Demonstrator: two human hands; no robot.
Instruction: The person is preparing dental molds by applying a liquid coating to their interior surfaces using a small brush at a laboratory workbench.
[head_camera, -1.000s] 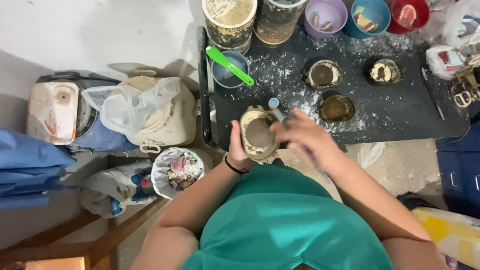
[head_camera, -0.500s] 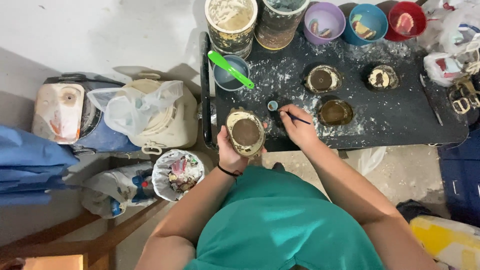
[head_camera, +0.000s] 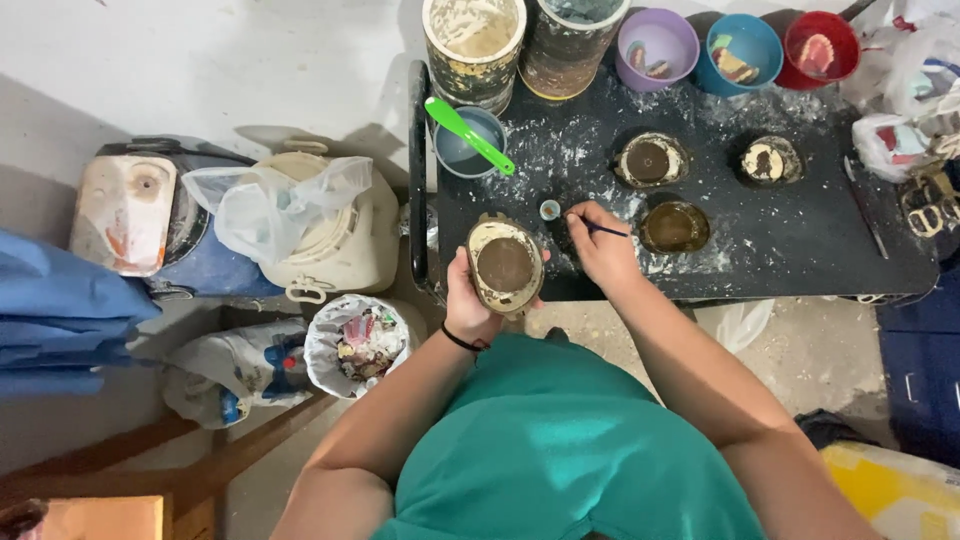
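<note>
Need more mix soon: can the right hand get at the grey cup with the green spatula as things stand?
Probably yes. The right hand holds only a thin brush, and the grey cup sits close by to its upper left, with bare tray between. The brush would need setting down first.

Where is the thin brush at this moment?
In the head view, the thin brush is in the right hand, over the black table, its tip toward the small blue cup, right of the round mould in the left hand.

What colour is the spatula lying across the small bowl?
Bright green spatula, clearest in the head view.
</note>
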